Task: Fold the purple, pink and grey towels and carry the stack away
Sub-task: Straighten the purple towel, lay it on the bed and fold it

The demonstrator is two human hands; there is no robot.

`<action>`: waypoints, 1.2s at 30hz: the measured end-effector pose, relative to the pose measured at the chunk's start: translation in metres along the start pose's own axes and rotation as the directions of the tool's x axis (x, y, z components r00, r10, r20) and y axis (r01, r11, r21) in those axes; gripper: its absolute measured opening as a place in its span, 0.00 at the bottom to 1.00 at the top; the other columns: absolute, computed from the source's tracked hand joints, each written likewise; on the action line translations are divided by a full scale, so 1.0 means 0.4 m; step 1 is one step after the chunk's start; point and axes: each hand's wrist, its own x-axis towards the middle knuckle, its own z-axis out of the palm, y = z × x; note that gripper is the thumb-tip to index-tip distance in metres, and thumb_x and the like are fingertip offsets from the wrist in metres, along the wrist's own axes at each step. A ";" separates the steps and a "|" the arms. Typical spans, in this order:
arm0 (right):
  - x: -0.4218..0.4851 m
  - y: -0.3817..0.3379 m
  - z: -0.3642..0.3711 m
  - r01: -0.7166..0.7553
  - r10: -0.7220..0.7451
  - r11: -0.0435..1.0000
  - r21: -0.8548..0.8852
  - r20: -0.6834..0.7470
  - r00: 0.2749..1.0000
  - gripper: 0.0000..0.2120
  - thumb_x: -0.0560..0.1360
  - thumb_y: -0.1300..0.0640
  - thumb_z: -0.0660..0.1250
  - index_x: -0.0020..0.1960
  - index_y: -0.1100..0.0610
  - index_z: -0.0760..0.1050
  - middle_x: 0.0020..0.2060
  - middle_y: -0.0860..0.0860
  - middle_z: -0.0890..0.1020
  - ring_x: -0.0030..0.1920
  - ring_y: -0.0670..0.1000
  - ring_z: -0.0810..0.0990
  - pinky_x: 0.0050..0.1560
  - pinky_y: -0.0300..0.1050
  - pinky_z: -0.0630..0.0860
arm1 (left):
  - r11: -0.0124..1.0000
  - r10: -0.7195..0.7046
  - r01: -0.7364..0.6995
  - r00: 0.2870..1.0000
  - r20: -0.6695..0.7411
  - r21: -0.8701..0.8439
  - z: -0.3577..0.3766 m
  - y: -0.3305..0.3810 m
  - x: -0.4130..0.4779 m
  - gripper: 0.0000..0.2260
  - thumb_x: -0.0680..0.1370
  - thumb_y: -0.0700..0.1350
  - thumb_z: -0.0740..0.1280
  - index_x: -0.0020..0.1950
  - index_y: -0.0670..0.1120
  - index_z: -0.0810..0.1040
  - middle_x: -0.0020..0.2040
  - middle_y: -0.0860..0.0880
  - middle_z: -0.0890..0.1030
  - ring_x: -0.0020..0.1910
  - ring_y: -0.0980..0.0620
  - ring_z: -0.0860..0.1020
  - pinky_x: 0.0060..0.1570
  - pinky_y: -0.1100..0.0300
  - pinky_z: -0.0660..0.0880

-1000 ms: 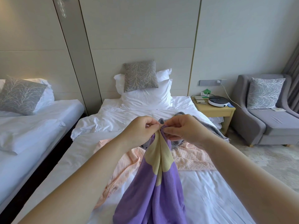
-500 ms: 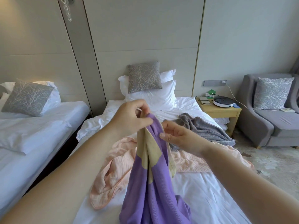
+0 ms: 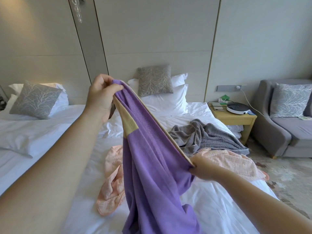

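The purple towel [image 3: 152,166], with a tan band along its edge, hangs above the bed between both hands. My left hand [image 3: 101,97] is raised high and pinches one corner. My right hand [image 3: 202,169] sits lower to the right and grips the same tan edge, which runs taut between them. The rest of the towel drapes down to the bottom of the view. Behind it, the pink towel [image 3: 236,159] lies crumpled on the white bed [image 3: 219,208], partly hidden by the purple one. The grey towel [image 3: 207,137] is bunched further back on the bed.
A second white bed [image 3: 42,132] stands to the left across a narrow gap. A wooden nightstand [image 3: 234,119] carrying a round white device is at the right of the bed head, with a grey armchair [image 3: 287,125] beyond it. Pillows [image 3: 165,100] lean against the headboard wall.
My hands have separated: the left rose up and left with its corner, the right slid down and right along the tan edge, stretching the purple towel open.
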 end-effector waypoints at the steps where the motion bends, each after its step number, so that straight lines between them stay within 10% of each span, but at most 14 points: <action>1: 0.002 0.017 -0.008 -0.043 0.054 0.995 0.096 -0.118 0.992 0.08 0.70 0.64 0.60 0.35 0.54 0.71 0.36 0.55 0.80 0.38 0.51 0.74 0.35 0.43 0.66 | 0.999 -0.021 0.021 1.000 -0.003 0.034 -0.002 -0.015 0.000 0.13 0.73 0.29 0.64 0.39 0.47 0.70 0.38 0.48 0.74 0.33 0.55 0.74 0.33 0.65 0.72; 5: -0.011 0.008 -0.089 0.165 0.153 0.769 0.618 -0.428 0.891 0.17 0.66 0.75 0.57 0.35 0.53 0.73 0.29 0.48 0.76 0.33 0.47 0.74 0.37 0.43 0.70 | 0.972 -0.139 0.122 0.988 0.071 0.199 0.010 -0.085 -0.013 0.14 0.74 0.29 0.62 0.42 0.49 0.73 0.47 0.43 0.75 0.45 0.47 0.72 0.43 0.56 0.69; 13: -0.040 -0.102 -0.168 0.416 -0.005 0.682 0.602 -0.564 0.825 0.17 0.74 0.71 0.58 0.48 0.53 0.78 0.42 0.42 0.81 0.43 0.36 0.78 0.48 0.30 0.71 | 0.930 -0.210 0.125 0.952 0.222 0.345 0.115 -0.120 -0.095 0.12 0.66 0.38 0.55 0.38 0.47 0.77 0.32 0.50 0.76 0.30 0.56 0.73 0.34 0.62 0.68; 18: -0.040 -0.098 -0.200 0.368 0.030 0.501 0.783 -0.441 0.897 0.11 0.77 0.67 0.61 0.46 0.53 0.78 0.40 0.52 0.83 0.39 0.45 0.79 0.44 0.38 0.75 | 0.791 -0.413 -0.056 0.686 0.599 0.609 0.150 -0.188 -0.214 0.18 0.60 0.72 0.69 0.39 0.62 0.77 0.29 0.61 0.78 0.29 0.61 0.76 0.34 0.66 0.71; 20: -0.034 -0.097 -0.208 0.346 0.008 0.538 0.768 -0.415 0.910 0.07 0.76 0.64 0.65 0.43 0.55 0.78 0.37 0.50 0.83 0.38 0.45 0.79 0.42 0.38 0.75 | 0.699 -0.407 -0.237 0.644 0.648 0.675 0.171 -0.216 -0.248 0.13 0.59 0.71 0.71 0.34 0.67 0.73 0.27 0.64 0.76 0.27 0.65 0.74 0.29 0.70 0.68; 24: -0.042 -0.079 -0.213 0.324 -0.084 0.721 0.612 -0.387 0.918 0.11 0.75 0.55 0.68 0.34 0.51 0.75 0.29 0.49 0.73 0.31 0.45 0.68 0.33 0.38 0.66 | 0.744 -0.402 -0.087 0.733 0.548 0.662 0.162 -0.231 -0.217 0.14 0.66 0.47 0.72 0.24 0.50 0.70 0.21 0.58 0.69 0.23 0.62 0.68 0.31 0.62 0.65; 30: -0.076 -0.032 -0.191 0.193 -0.211 0.934 0.300 0.029 0.977 0.07 0.70 0.56 0.73 0.43 0.58 0.78 0.34 0.49 0.78 0.34 0.42 0.73 0.41 0.42 0.74 | 0.871 -0.368 0.154 0.834 0.412 0.466 0.087 -0.139 -0.118 0.05 0.59 0.41 0.64 0.23 0.48 0.74 0.22 0.54 0.70 0.23 0.57 0.68 0.24 0.68 0.65; 33: -0.070 -0.013 -0.180 0.177 -0.164 0.918 0.354 -0.067 0.984 0.05 0.72 0.64 0.65 0.46 0.64 0.77 0.40 0.62 0.80 0.38 0.49 0.73 0.42 0.48 0.73 | 0.872 -0.360 0.177 0.863 0.354 0.456 0.049 -0.121 -0.092 0.05 0.59 0.41 0.64 0.22 0.48 0.72 0.21 0.53 0.69 0.22 0.57 0.68 0.22 0.69 0.63; 36: -0.069 -0.009 -0.189 0.200 -0.154 0.725 0.659 -0.127 0.980 0.09 0.74 0.66 0.63 0.42 0.57 0.80 0.36 0.54 0.79 0.40 0.49 0.74 0.45 0.44 0.69 | 0.853 -0.388 0.207 0.865 0.318 0.479 0.019 -0.128 -0.091 0.06 0.59 0.42 0.63 0.22 0.48 0.72 0.21 0.53 0.69 0.22 0.56 0.68 0.22 0.68 0.63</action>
